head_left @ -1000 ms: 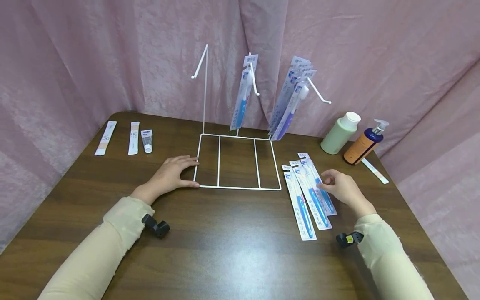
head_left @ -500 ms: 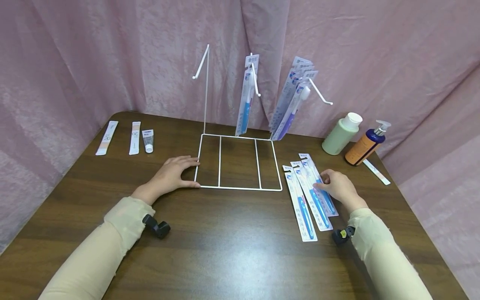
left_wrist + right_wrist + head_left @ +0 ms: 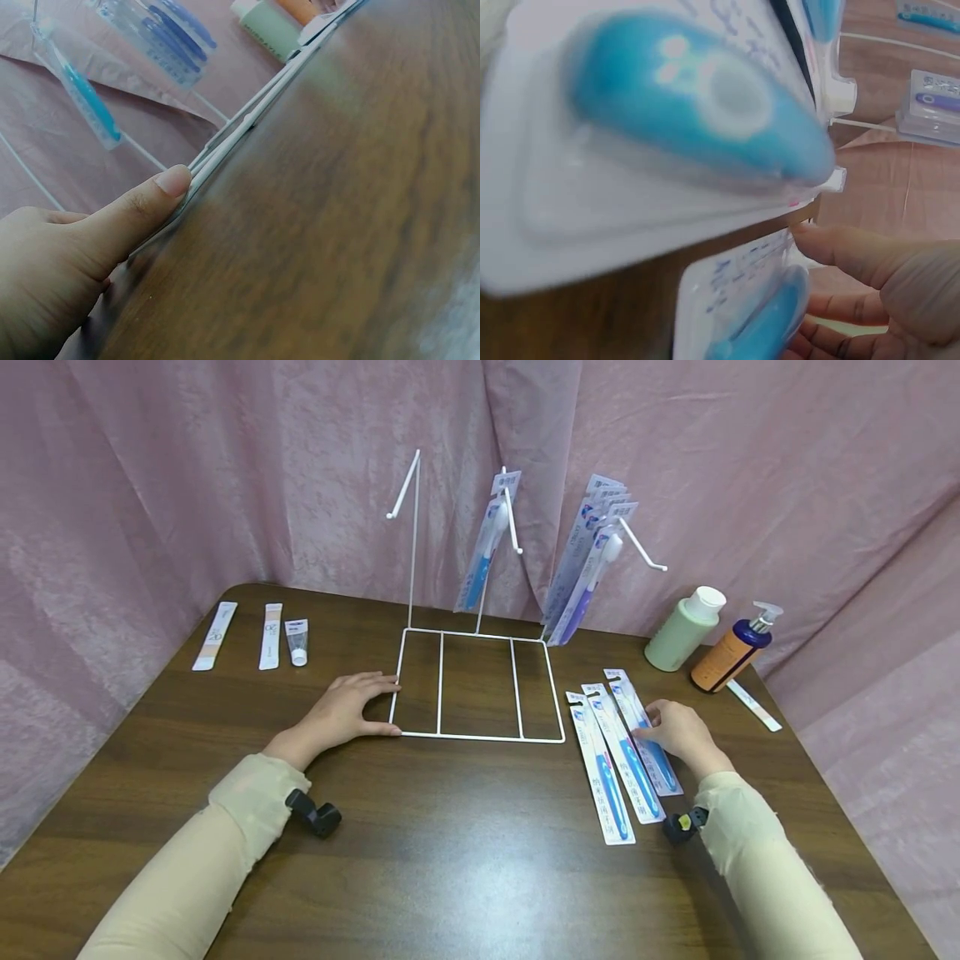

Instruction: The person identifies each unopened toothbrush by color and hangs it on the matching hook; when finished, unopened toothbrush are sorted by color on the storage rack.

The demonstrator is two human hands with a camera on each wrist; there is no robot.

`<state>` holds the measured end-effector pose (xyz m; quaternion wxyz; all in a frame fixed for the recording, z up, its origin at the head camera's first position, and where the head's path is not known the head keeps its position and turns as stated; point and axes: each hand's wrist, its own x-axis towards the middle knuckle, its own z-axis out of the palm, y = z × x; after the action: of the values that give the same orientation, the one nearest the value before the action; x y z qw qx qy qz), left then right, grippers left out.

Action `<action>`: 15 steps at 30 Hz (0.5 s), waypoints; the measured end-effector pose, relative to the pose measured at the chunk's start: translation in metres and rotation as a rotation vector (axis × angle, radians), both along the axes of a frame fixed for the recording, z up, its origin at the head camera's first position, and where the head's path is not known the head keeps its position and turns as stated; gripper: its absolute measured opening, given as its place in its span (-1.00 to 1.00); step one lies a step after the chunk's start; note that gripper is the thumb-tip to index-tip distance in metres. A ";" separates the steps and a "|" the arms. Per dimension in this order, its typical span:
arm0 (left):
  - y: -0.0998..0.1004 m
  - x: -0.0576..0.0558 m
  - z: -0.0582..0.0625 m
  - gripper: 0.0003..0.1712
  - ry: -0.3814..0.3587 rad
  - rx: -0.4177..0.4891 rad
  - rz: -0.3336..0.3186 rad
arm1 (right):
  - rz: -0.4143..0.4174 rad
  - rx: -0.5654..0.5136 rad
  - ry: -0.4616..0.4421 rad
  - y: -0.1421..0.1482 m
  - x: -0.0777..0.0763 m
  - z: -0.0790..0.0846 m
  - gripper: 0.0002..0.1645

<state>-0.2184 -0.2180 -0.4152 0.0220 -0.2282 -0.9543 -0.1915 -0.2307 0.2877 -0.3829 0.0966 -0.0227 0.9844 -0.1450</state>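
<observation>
My left hand (image 3: 341,706) rests at the left side of a white wire display rack (image 3: 480,737), thumb at the front corner and fingers stretched to the side bar. In the left wrist view the thumb (image 3: 142,206) lies along the wire. My right hand (image 3: 678,735) pinches a packaged toothbrush (image 3: 662,768), the rightmost of three blue ones on the table. A middle toothbrush pack (image 3: 626,756) and a left one (image 3: 602,777) lie beside it. One blue toothbrush pack (image 3: 478,568) hangs on the rack's middle hook; several packs (image 3: 581,581) hang on the right hook.
At the back right stand a green bottle (image 3: 678,635) and an orange pump bottle (image 3: 727,656), with a thin sachet (image 3: 753,706) beside them. Two sachets (image 3: 215,635) and a small tube (image 3: 297,643) lie at the left. A pink curtain (image 3: 315,485) hangs behind the table.
The rightmost toothbrush pack has shifted slightly right, away from the middle one, with my right hand on it. The pack on the middle hook swings. My left hand stays put.
</observation>
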 end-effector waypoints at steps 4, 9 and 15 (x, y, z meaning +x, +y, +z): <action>0.000 0.000 0.000 -0.07 0.011 0.003 -0.003 | -0.031 -0.022 -0.042 -0.003 -0.002 0.000 -0.27; 0.000 0.000 -0.002 -0.08 0.022 0.005 -0.009 | -0.065 -0.063 -0.072 -0.002 -0.002 -0.002 -0.21; 0.000 0.000 0.000 -0.08 0.016 0.008 -0.006 | -0.057 -0.107 -0.006 0.002 -0.001 -0.004 -0.28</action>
<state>-0.2186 -0.2178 -0.4156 0.0302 -0.2324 -0.9527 -0.1934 -0.2313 0.2898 -0.3874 0.0939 0.0007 0.9753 -0.2001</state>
